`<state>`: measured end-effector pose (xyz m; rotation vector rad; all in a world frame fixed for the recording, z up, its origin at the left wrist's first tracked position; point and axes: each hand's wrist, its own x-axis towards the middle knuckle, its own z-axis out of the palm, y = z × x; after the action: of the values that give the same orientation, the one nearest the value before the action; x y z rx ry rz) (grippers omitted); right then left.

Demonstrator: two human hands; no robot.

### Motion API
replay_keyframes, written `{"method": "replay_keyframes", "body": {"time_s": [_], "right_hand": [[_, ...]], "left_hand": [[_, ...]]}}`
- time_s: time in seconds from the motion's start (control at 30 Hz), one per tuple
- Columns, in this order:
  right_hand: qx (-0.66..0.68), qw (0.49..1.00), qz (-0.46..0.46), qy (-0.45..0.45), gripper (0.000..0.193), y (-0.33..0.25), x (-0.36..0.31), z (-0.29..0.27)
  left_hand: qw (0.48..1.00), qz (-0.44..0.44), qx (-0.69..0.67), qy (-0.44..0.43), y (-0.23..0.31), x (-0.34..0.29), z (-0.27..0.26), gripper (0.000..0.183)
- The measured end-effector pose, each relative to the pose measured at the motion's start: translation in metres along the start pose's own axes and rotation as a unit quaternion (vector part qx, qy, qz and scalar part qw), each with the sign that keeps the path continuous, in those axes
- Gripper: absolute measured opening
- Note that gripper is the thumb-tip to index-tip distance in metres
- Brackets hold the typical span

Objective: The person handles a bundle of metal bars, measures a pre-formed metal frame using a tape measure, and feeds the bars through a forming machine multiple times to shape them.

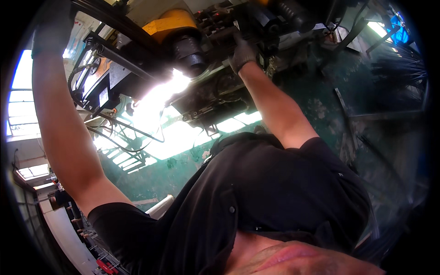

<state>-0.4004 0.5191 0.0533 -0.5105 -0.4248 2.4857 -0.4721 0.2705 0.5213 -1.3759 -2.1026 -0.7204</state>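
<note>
- Far left: bright window [24,105], bent by the lens.
- Next to it, upper left: my left grip [52,30], gloved, raised to the top edge. Dark and blurred; I can't tell if it's apart, together or clamped on anything. Nearest to the machine's left side.
- Lower left: small red item [106,266], near the edge; I can't make out the kind.
- Left of centre: coil spring [121,59], slanted, on the machine. Thin dark hose [133,149] loops below it.
- Beside those: pale block [160,208], low down, partly behind the black shirt [279,192].
- Centre: strong white glare [160,94], washing out detail. Green floor [183,169] below, worn and patchy.
- Top centre: machine [213,89], dark, spanning between both grips. Yellow housing [174,22] on it, dark round cylinder [190,55] just under that.
- Right of centre: my right grip [242,54], gloved, up against the machine's dark parts, fingers pointing up. I can't tell whether it's closed on one.
- Further right: black ribbed cylinder [293,16], at the top.
- Far right: blue thing [399,31], above a dark bristly bundle [401,68].
</note>
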Motion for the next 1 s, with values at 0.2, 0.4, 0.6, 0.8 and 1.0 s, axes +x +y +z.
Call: {"method": "replay_keyframes", "body": {"time_s": [0.2, 0.4, 0.6, 0.8, 1.0], "right_hand": [[0.022, 0.997, -0.065, 0.016, 0.073, 0.008, 0.002, -0.022], [-0.028, 0.997, -0.075, 0.000, 0.078, 0.010, -0.021, -0.007], [-0.186, 0.976, -0.115, 0.009, 0.062, 0.009, -0.019, -0.012], [-0.008, 0.999, -0.003, 0.042, 0.059, -0.002, -0.038, 0.005], [0.015, 1.000, 0.028, 0.000, 0.052, -0.015, -0.048, 0.012]], "left_hand": [[0.964, -0.014, 0.247, -0.096, -0.024, -0.015, -0.007, 0.031], [0.893, -0.038, 0.418, -0.161, -0.017, -0.027, -0.028, 0.038], [0.881, -0.048, 0.436, -0.177, -0.021, -0.027, -0.022, 0.046], [0.952, -0.021, 0.251, -0.177, -0.011, -0.034, -0.023, 0.047], [0.919, -0.028, 0.348, -0.184, 0.003, -0.034, -0.019, 0.046]]}}
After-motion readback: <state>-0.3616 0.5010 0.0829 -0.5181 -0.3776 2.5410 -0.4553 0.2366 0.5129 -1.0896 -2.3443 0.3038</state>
